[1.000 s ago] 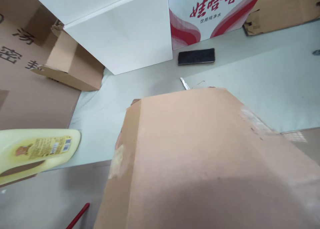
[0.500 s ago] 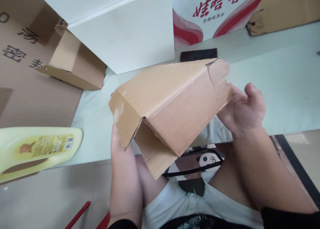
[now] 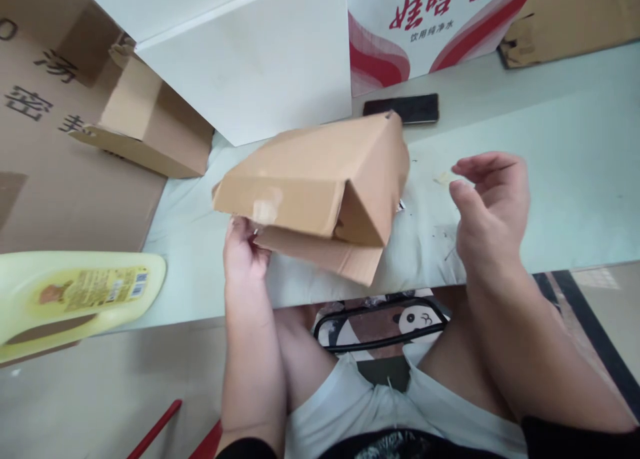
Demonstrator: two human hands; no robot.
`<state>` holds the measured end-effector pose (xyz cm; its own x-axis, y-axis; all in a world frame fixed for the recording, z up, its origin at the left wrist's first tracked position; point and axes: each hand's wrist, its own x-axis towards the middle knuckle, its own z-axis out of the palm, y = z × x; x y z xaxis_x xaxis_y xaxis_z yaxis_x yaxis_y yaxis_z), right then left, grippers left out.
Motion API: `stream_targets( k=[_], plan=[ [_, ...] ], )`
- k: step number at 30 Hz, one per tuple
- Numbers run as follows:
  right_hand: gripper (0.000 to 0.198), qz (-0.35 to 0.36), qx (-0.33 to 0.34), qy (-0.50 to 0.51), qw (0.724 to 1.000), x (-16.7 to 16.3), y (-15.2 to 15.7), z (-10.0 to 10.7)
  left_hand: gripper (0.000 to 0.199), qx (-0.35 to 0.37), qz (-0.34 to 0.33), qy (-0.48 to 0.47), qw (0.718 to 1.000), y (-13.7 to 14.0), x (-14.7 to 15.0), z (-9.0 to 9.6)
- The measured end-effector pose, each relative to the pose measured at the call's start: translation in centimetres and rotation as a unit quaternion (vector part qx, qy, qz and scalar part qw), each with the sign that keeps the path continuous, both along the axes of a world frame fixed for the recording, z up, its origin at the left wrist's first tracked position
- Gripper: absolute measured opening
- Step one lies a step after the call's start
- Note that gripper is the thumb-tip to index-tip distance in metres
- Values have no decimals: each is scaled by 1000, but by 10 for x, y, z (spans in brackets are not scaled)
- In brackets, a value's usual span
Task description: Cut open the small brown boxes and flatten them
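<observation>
Pale green table (image 3: 575, 159) setup: over its near half, the left hand (image 3: 245, 249) is pinching the left side of a tilted cardboard box (image 3: 320, 152), while the right hand (image 3: 493, 202) is off to the side, fingers loosely curled, thumb apart. Box's flapped open end faces the near side, long axis seemingly slanting away rightward; insides too shadowy to tell. Beyond: phone (image 3: 403, 109), white box (image 3: 270, 79), red-and-white carton (image 3: 425, 55).

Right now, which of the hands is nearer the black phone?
Right. The right hand is apart from the black phone, off to its right and closer to the person. The left hand is farther left, holding the cardboard box.
</observation>
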<state>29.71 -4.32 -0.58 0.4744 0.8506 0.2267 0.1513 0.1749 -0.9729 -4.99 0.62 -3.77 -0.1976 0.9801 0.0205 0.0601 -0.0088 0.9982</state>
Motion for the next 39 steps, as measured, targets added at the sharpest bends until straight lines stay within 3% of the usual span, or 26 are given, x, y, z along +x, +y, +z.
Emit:
stream_targets(
  k=[3,6,10,15,22,25,29,33,39],
  plan=[
    [41,100,-15,-37,994,-5,-4,1,42,-8,51,-107,993,-3,5,0],
    [55,151,-48,-51,986,-10,-3,-6,41,-11,64,-119,991,-8,18,4],
    [58,95,-59,-50,992,-10,2,-14,46,0,47,-121,991,-13,38,11],
    [83,74,-94,-99,988,-6,5,-14,56,-7,-27,-133,991,-23,60,12],
    [69,-17,-121,-154,981,-1,1,-13,60,-24,-59,-123,990,-27,67,13],
    [73,51,-62,-170,982,-2,1,-14,50,-12,-25,-179,983,-23,62,14],
    [49,118,48,-221,967,-6,3,-17,35,27,19,-252,967,-17,53,12],
    [50,172,112,-255,945,-11,4,-19,21,-3,-13,-318,948,-16,49,13],
    [55,279,92,-326,899,-12,0,-19,65,-22,-82,-355,931,-29,61,34]
  ],
)
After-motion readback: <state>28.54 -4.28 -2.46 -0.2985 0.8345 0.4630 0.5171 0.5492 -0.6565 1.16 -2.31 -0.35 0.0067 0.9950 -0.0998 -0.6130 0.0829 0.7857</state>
